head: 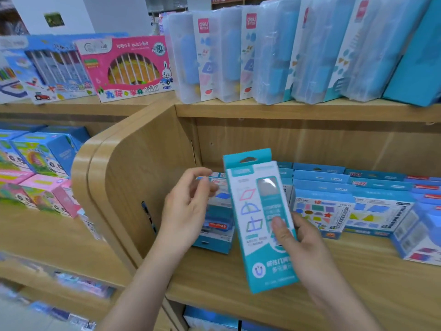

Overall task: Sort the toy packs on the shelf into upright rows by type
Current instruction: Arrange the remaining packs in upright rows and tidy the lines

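a: right hand has that tall teal hang-tab pack pinched low, thumb across the front, lifted off the wooden shelf.

b: looks light, stiff card, slick film. lower edges seem the safest hold.

a: left hand is open, empty, near the blue packs by the side panel.

b: bare board up front; rows crowd the right.

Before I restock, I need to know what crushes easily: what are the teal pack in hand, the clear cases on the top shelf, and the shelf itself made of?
Teal pack: printed cardboard, slightly glossy, with a clear window. Clear cases: translucent frosted plastic, contents showing through. Shelf: pale wood-grain board, probably laminate, matte.
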